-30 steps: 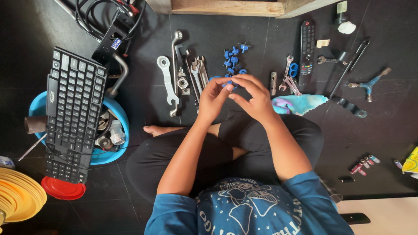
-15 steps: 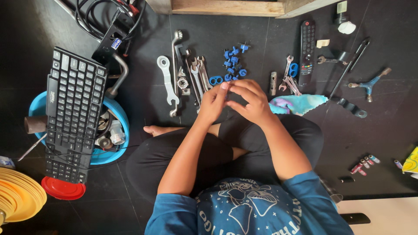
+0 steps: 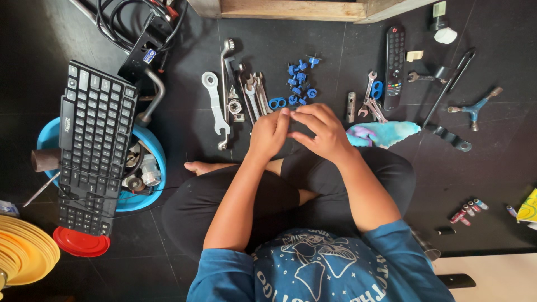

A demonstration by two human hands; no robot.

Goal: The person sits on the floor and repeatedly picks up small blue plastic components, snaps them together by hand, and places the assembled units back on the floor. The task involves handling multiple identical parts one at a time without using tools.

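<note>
A: What sort of place is this?

B: A dark tiled floor (image 3: 313,50), seen from straight above. A person sits cross-legged on it in a blue shirt, and a wooden edge (image 3: 291,8) runs along the top.

A: And the hands?

B: The left hand (image 3: 269,133) and the right hand (image 3: 320,133) are brought together over the knees, fingertips meeting. The fingers are curled in, but whatever sits between them is hidden, so I cannot tell whether they pinch anything.

A: What lies closest to them?

B: Just beyond the fingertips is a scatter of small blue plastic pieces (image 3: 299,84). To their left is a row of wrenches (image 3: 246,95), and a bright cloth (image 3: 383,133) lies just beside the right hand.

A: Further out?

B: A black remote (image 3: 394,67) lies beyond the cloth, with a few small wrenches (image 3: 372,103) beside it and a three-armed wrench (image 3: 474,107) far right. On the left a black keyboard (image 3: 92,148) rests across a blue tub (image 3: 151,151) of metal parts, with a red lid (image 3: 81,243) and a yellow dish (image 3: 25,254) near it. Black cables (image 3: 134,19) are bundled top left.
</note>
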